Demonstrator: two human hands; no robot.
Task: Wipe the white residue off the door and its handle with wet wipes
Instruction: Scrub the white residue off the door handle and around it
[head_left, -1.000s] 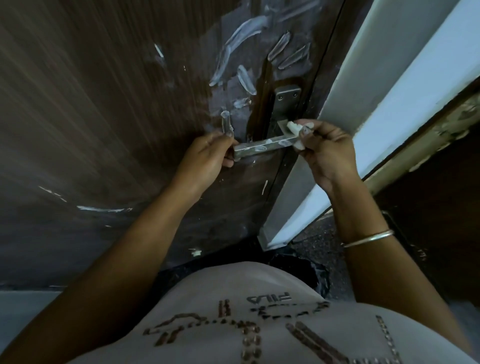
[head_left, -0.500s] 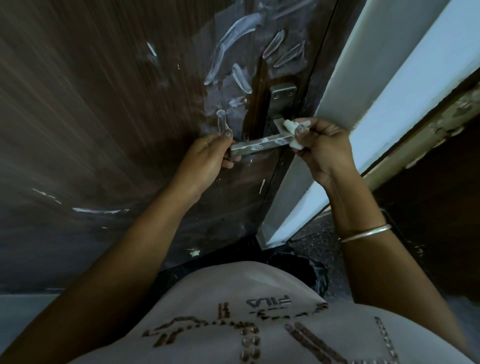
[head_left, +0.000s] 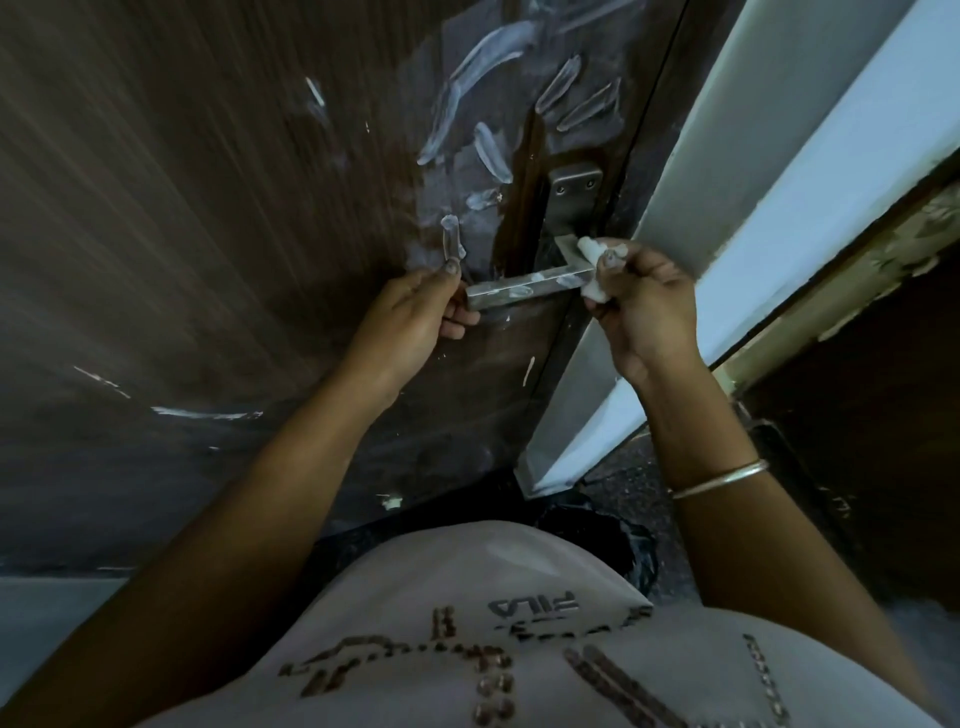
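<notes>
White and wadded small, the wet wipe (head_left: 589, 260) is pinched between the thumb and fingertips of my right hand (head_left: 649, 312). I press it onto the handle (head_left: 519, 290) at the corner where the lever turns in toward the door (head_left: 208, 234). My left hand (head_left: 410, 317) grips the lever's free end, thumb on top and fingers curled beneath, steadying it.

Between my two hands the lever's long axis runs nearly level, rising a little toward the right, and pale smudges show on its top face. I judge the coming stroke should run leftward along the bar, from the wipe toward my left hand. The right hand has the wipe and is already on the metal, so it is the nearer one to the work.

Just above the lever the backplate (head_left: 571, 192) sits close to the door's right edge. The white residue (head_left: 480, 57) lies thickest above and left of that plate, in long finger-wide smears reaching toward the door's top edge. A thin streak also lies low toward the left edge. Beyond the right edge stands the pale door frame (head_left: 753, 156). A bangle (head_left: 722, 478) rings my right wrist.
</notes>
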